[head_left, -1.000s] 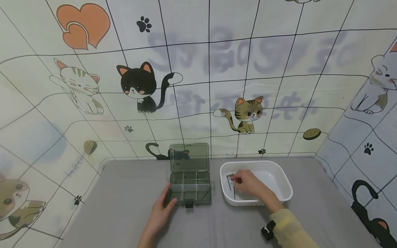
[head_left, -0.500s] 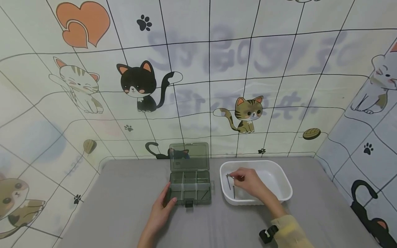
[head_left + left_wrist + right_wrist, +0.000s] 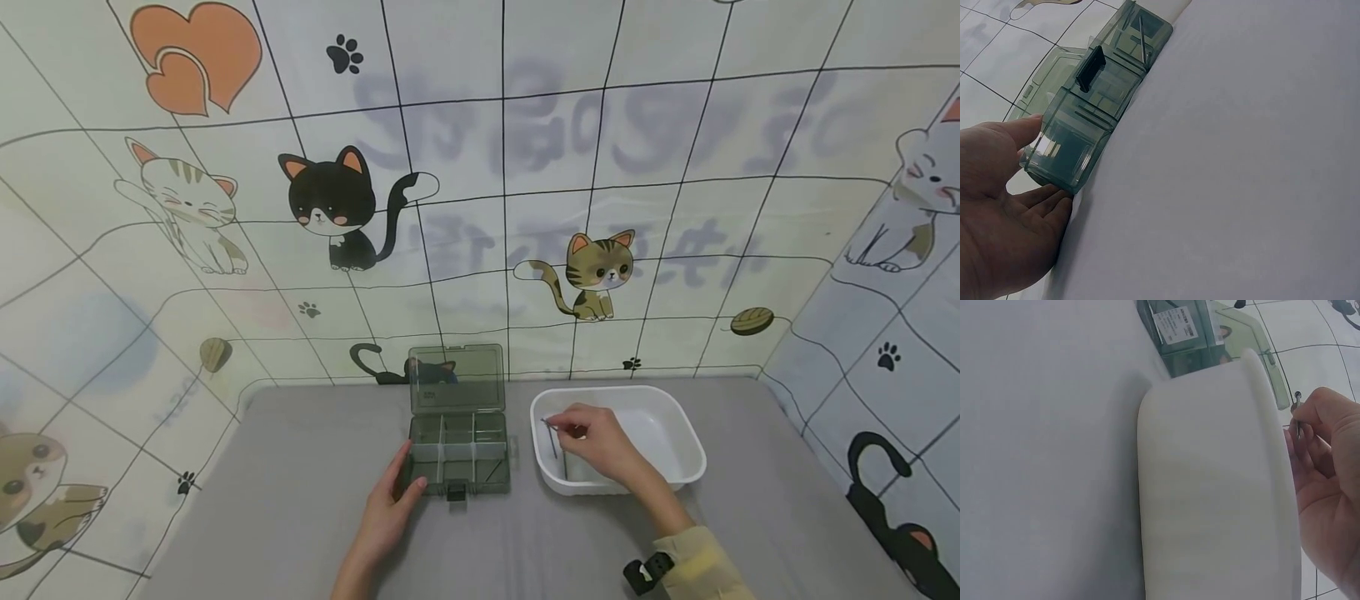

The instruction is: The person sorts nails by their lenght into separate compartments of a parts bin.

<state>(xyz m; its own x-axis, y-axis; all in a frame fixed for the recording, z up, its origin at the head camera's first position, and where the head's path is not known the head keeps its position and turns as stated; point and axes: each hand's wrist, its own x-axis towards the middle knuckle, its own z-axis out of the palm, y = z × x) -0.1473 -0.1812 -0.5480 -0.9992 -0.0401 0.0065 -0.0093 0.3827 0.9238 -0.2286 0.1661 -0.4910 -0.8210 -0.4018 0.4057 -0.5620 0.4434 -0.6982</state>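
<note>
A translucent green compartment box (image 3: 457,475) stands on the table with its lid (image 3: 457,379) raised. My left hand (image 3: 384,510) holds its left front corner, thumb at the front and fingers along the side. One thin metal rod (image 3: 1142,39) leans inside the box's right front compartment. To the right is a white plastic tray (image 3: 675,433). Over its left part, my right hand (image 3: 600,442) pinches a thin metal screw-like piece (image 3: 1298,403) with a rounded end between thumb and fingertips. Further thin dark rods (image 3: 566,467) lie in the tray, partly hidden by that hand.
The grey table (image 3: 300,467) meets a cat-printed curtain (image 3: 465,300) at the back, which also lines both sides. A narrow gap separates box and tray. A black wrist device (image 3: 648,573) sits by the right sleeve (image 3: 701,567).
My right hand has lifted slightly and shifted a little left in the tray, keeping its pinch on the metal piece. The left hand and the box stay in place.
</note>
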